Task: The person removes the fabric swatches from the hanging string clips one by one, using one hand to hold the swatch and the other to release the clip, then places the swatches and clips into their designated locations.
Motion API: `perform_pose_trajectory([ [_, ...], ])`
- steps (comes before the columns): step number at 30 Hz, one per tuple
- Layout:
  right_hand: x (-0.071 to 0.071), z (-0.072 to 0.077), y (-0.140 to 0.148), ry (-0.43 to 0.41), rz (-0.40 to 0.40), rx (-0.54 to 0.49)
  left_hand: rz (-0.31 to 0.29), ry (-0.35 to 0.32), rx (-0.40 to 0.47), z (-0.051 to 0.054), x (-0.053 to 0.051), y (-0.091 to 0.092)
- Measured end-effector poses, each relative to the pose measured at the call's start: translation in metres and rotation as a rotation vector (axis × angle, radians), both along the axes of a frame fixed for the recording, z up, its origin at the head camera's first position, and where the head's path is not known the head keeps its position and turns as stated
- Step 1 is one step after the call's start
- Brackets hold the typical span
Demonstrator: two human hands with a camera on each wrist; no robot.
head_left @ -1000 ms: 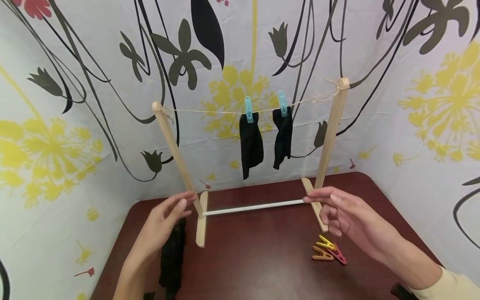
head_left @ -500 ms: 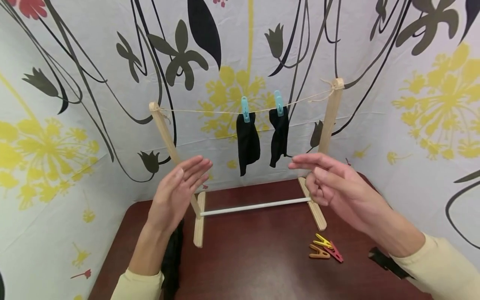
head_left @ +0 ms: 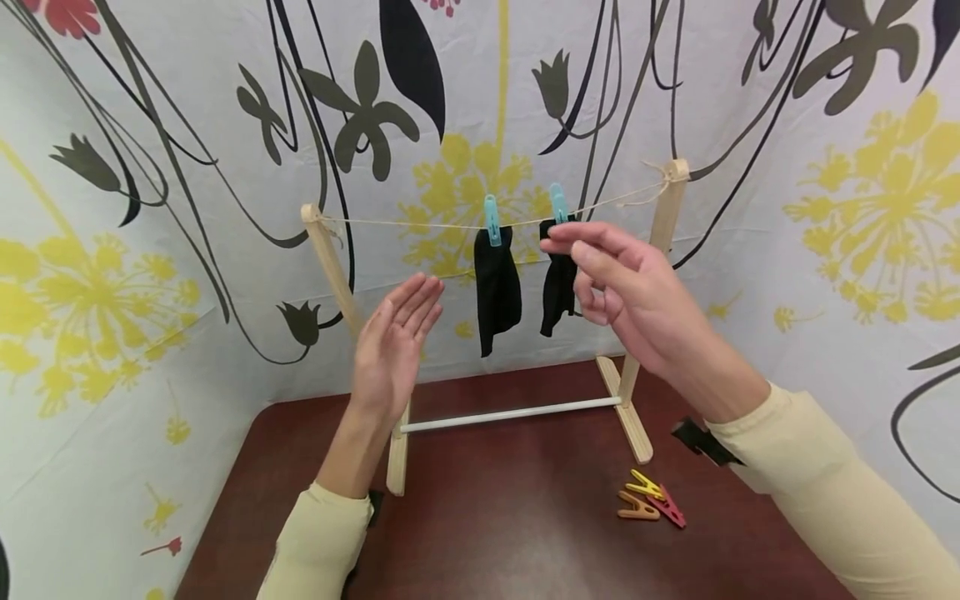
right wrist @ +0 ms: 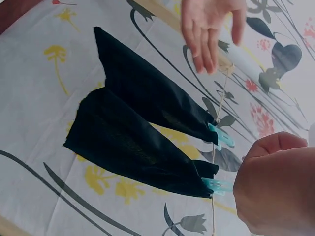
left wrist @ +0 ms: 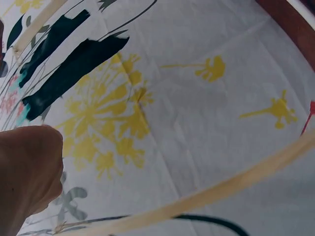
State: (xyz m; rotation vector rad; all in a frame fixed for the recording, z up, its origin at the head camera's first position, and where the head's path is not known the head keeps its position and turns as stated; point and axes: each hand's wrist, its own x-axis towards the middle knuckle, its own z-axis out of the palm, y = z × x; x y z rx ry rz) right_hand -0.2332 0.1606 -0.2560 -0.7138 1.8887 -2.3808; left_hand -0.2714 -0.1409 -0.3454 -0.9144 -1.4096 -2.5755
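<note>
One wooden rack [head_left: 664,217] carried two hanging black cloths [head_left: 497,292], near which left hand [head_left: 390,350] and right hand [head_left: 636,290] both had a slack grip, the latter seemingly poised to unclip, contact unclear, so the next move called for pinching the nearby blue clip [head_left: 558,202].

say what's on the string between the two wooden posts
In the head view, a left black cloth and a right black cloth hang there, each clipped to the string by a light-blue clothespin. The right hand partly hides the right one.
</note>
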Motion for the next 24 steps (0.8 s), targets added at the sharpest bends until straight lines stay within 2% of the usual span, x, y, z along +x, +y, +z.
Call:
perform_pose_trajectory([
  [3,-0.008,0.006,-0.005,-0.010,0.000,-0.006,-0.001,-0.008,0.061,-0.004,-0.010,0.008],
  [5,-0.011,0.009,-0.009,-0.003,-0.012,0.010,0.006,-0.010,0.069,-0.005,-0.016,0.012],
  [12,-0.016,0.015,-0.024,0.097,-0.107,0.137,0.048,-0.008,0.002,-0.007,-0.031,0.032],
  [15,-0.019,0.017,-0.030,0.130,-0.150,0.162,0.063,-0.024,-0.020,-0.007,-0.035,0.040],
  [19,-0.026,0.023,-0.038,0.161,-0.179,0.129,0.071,-0.064,-0.024,-0.009,-0.041,0.049],
  [24,-0.034,0.027,-0.045,0.155,-0.181,0.085,0.056,-0.115,-0.030,-0.013,-0.046,0.058],
])
